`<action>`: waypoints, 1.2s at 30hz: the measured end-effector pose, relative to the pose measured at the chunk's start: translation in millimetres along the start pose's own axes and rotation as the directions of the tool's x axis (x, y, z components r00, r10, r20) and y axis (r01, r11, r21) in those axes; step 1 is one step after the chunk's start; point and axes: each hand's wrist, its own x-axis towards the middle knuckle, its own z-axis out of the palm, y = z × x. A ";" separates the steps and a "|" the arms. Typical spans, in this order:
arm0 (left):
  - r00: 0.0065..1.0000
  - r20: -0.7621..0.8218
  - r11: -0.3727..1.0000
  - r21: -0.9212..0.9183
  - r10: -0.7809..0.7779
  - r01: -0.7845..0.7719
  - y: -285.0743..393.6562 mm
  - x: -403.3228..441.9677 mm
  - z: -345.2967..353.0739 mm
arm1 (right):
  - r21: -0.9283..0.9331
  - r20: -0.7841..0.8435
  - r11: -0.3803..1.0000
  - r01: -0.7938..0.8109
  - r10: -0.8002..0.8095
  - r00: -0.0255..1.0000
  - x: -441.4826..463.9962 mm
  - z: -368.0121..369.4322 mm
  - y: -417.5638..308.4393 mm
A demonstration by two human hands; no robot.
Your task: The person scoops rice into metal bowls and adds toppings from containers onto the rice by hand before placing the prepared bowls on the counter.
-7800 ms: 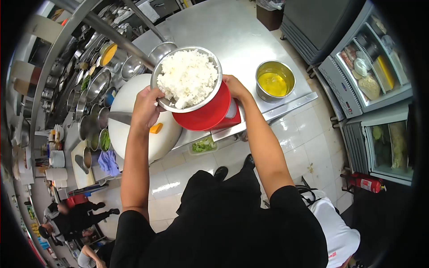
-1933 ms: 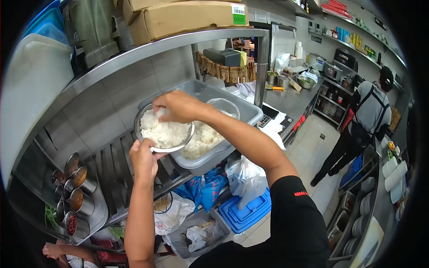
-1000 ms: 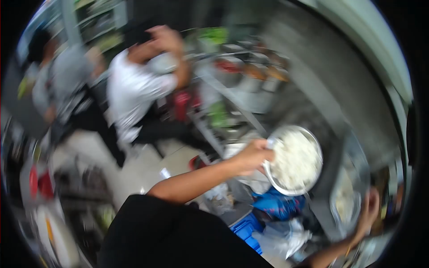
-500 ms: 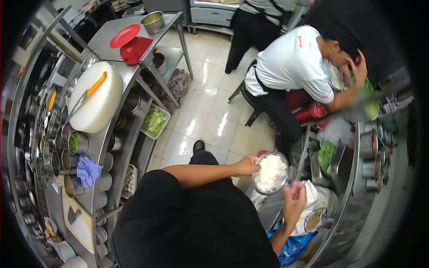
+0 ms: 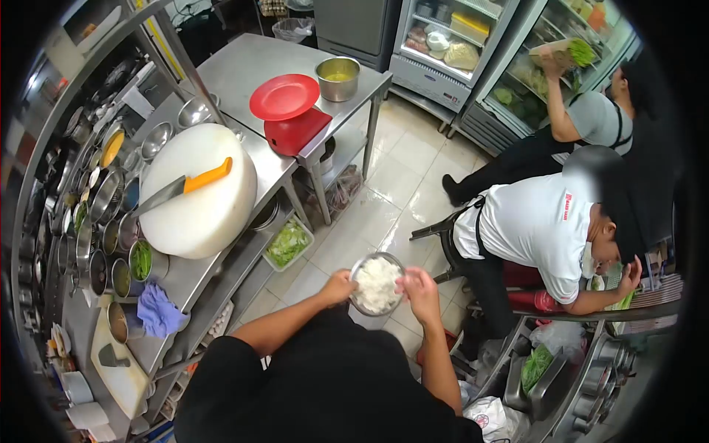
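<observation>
A metal bowl [image 5: 360,305] heaped with white rice [image 5: 377,283] is held in front of my body, over the floor. My left hand [image 5: 337,289] grips its left rim. At the right rim is my right hand [image 5: 419,292], its fingers bent together by the edge of the rice; whether they pinch some rice is too small to make out. Ahead, a red scale [image 5: 295,133] with a red plate [image 5: 284,97] on top stands on the steel table, beside a metal pot [image 5: 338,80] of yellow liquid.
A knife [image 5: 185,184] lies on a thick round white board [image 5: 214,218] at the left counter, near many metal bowls. A person in white [image 5: 528,221] sits at the right; another in grey [image 5: 602,122] reaches by an open fridge. A tub of lettuce [image 5: 288,244] sits low.
My view has turned from the rice tub back towards the table with the red scale. The bowl has come in front of me, and my right hand has moved to its rim.
</observation>
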 end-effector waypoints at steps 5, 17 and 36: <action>0.979 -0.183 0.993 -0.092 -0.091 0.076 41.3 -9.2 -52.1 | 0.026 0.202 0.994 -0.105 0.098 0.975 139.5 4.7 34.7; 0.621 -0.675 0.857 -0.515 -0.398 -0.011 10.8 -47.3 -30.3 | -0.701 0.523 0.308 0.644 -0.391 0.757 533.1 180.6 98.5; 0.494 -0.586 0.624 -0.774 -0.643 -0.106 49.5 6.9 16.5 | -0.890 0.419 0.200 0.411 -0.002 0.908 617.0 252.3 138.9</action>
